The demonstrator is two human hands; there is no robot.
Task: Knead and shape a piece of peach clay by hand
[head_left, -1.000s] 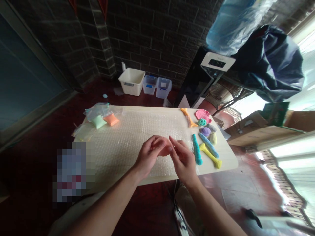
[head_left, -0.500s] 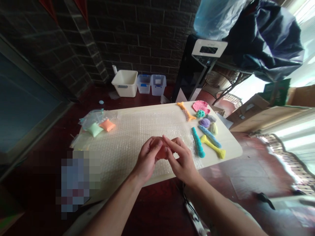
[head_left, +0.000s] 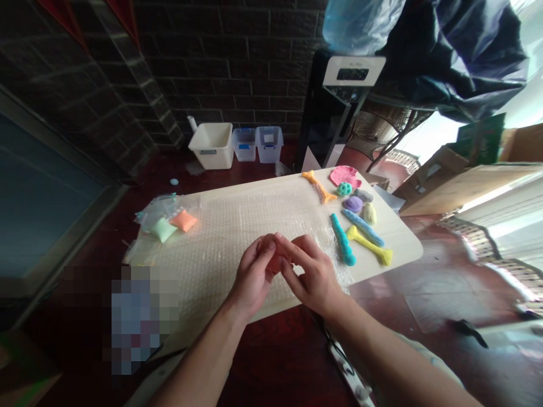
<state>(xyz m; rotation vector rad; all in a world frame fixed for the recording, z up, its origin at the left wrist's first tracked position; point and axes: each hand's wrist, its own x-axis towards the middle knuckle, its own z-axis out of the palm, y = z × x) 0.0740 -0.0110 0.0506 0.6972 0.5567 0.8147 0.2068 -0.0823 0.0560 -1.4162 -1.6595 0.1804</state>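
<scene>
Above the front middle of the table, my left hand (head_left: 251, 277) curls round a reddish piece of modelling clay (head_left: 275, 263), its thumb laid over the top. Fingers hide most of the piece, so its shape is unclear. From the other side my right hand (head_left: 313, 274) pinches the edge of the same piece between thumb and fingertips. Right of the hands lie a teal clay stick (head_left: 343, 240), a yellow bone-shaped clay piece (head_left: 370, 246) and a blue clay stick (head_left: 363, 227).
Bubble wrap (head_left: 212, 237) covers much of the pale table (head_left: 405, 243). An orange clay piece (head_left: 319, 187), a pink clay piece (head_left: 344, 176) and several lumps are at the far right. Orange (head_left: 184, 220) and green packets (head_left: 162, 230) lie left. Bins (head_left: 212, 148) stand behind.
My view has shifted slightly. The right hand has turned a little, with its fingers closer over the clay. Both hands still hold it.
</scene>
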